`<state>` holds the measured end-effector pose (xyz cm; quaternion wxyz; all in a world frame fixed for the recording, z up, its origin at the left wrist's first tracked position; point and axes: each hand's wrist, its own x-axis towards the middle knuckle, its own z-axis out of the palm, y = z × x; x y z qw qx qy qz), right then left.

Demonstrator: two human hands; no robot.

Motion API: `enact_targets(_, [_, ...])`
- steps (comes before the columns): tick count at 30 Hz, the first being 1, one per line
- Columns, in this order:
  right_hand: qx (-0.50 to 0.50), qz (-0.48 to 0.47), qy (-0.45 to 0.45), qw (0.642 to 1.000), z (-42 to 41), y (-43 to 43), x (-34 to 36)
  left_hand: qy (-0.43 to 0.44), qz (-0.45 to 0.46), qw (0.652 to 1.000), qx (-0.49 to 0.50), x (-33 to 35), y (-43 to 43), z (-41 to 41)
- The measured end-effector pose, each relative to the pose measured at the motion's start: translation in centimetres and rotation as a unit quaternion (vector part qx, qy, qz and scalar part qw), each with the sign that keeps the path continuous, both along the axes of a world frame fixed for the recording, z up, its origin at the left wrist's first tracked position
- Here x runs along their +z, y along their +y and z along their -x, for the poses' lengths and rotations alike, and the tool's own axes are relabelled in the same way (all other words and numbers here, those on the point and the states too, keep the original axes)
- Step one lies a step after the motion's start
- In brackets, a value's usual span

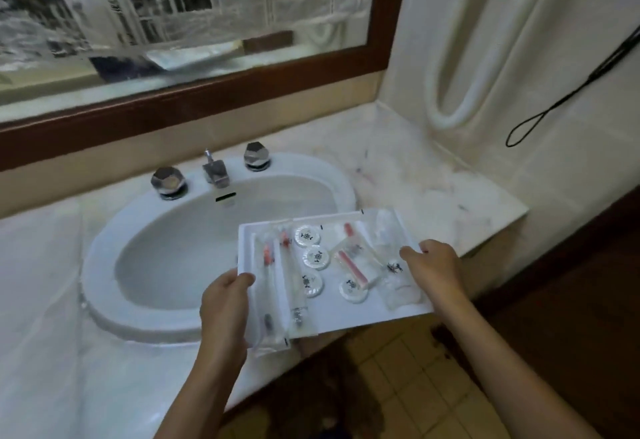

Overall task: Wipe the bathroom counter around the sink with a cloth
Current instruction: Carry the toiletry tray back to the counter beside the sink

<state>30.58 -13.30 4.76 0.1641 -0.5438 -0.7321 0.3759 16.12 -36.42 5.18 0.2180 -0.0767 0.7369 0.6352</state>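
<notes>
A white tray [414, 312] of wrapped toiletries hangs in the air over the front right part of the oval white sink [104, 255]. My left hand [225, 303] grips its left edge, thumb on top. My right hand [434, 267] grips its right edge. Wrapped toothbrushes, round soaps and small packets lie in the tray. The pale marble counter [433, 189] runs around the sink. No cloth is in view.
A chrome faucet [215, 172] stands between two chrome knobs [168, 180] [257, 156] at the sink's back. A wood-framed mirror [214, 99] is behind. A white hose [446, 116] and a black cord [540, 116] hang on the tiled right wall. Tiled floor lies below the counter edge.
</notes>
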Motion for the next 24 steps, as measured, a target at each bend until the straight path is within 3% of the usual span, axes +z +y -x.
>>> enact_targets(9, [0.049, -0.014, -0.088, 0.995, 11.5, 18.4, 0.0, 0.083, 0.046, 0.995, -0.014, -1.2, 18.7, 9.0])
enact_targets(14, [0.074, -0.014, -0.09, 0.993, 19.3, 26.4, 0.0, 0.119, 0.092, 0.989, -0.01, -2.8, 27.2, 14.6])
enact_targets(24, [0.053, -0.018, -0.124, 0.991, 29.9, 34.8, -3.7, 0.132, 0.193, 0.972, -0.008, -6.0, 37.9, 22.8])
